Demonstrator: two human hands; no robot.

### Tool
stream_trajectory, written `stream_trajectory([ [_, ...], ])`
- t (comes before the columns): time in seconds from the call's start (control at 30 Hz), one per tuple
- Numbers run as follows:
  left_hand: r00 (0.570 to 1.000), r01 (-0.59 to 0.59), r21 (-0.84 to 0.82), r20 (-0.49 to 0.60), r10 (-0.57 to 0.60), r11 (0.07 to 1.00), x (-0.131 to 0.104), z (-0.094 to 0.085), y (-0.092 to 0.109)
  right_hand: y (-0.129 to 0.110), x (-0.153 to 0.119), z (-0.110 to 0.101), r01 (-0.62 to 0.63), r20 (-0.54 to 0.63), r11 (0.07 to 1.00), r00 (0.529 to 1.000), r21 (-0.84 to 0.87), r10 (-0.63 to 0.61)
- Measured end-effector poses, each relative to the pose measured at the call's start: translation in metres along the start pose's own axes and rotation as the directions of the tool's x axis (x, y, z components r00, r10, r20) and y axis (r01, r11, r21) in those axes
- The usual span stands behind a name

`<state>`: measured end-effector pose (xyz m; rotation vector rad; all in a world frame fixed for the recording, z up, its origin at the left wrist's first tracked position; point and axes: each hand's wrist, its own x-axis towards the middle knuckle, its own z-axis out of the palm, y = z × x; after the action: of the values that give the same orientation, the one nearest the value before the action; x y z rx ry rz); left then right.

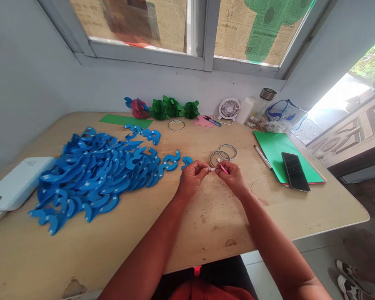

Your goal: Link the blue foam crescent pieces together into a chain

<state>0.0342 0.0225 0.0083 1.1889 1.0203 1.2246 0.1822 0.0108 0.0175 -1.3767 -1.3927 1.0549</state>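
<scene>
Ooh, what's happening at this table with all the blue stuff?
Someone's left hand pinches a small white strip, and their right hand holds a pink tool close to it. Two rings lie on the table just beyond the hands. A big pile of blue paper pieces, many with white patches, lies to the left.

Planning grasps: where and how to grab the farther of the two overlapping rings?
Probably pinch the farther ring by its right rim, straddling the band through the open centre, from above and the right. It lies flat; its left part overlaps the nearer ring, and the right hand is close in front.
</scene>
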Motion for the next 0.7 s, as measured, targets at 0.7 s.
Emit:
stream_trajectory([
  [0.7, 0.996, -0.088, 0.003, -0.013, 0.088, 0.996, -0.0004, 0.0024, -0.0059, -0.0025, -0.0013, 0.0020, -0.026, 0.042, 0.999, 0.999, -0.043, 0.028],
])
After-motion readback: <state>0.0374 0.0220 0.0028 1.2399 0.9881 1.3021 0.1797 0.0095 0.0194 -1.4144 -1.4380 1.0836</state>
